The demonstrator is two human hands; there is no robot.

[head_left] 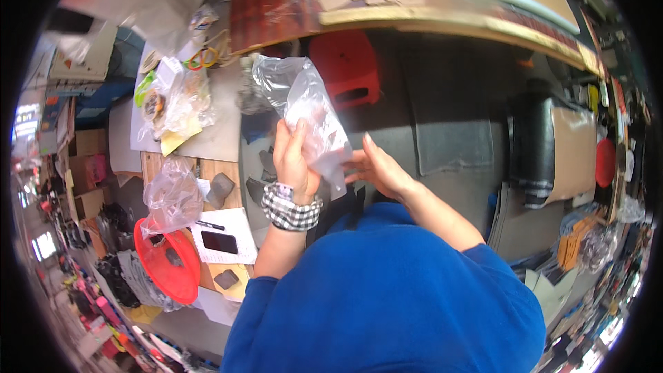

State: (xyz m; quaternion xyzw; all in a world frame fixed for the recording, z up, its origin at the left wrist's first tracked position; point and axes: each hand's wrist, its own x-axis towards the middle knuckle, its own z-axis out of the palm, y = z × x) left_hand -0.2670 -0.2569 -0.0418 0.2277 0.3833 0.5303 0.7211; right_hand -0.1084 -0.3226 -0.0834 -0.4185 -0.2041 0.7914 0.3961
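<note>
Grip first, in the head view: the person's left hand (293, 166) is closed on a clear plastic bag (316, 117), with the thumb pressed along its near face. The right hand (383, 169) is partly spread, its thumb parted from its fingers; the fingertips reach the bag's lower right edge, though whether they press on it cannot be told. The bag hangs at a slant in front of the person's blue shirt (387, 297), its upper end wide and loose, its lower end narrowing between the hands.

Behind the bag's upper right edge sits a red stool (349, 62). Beyond that, the pale wooden edge of the far table (442, 17) runs across the upper part of the view and bounds the space ahead. On the left, the edge of the white-topped table (224, 124) lies near the left hand. Nearer the person on that side are a crumpled clear bag (173, 197), a red basin (166, 276), and a white paper (242, 222) bearing a pen (210, 225) and a dark phone (219, 242).

Room to move widens to the right, over the grey floor (394, 114), as far as a black-wrapped stack (532, 141) faced with brown cardboard (574, 155).
</note>
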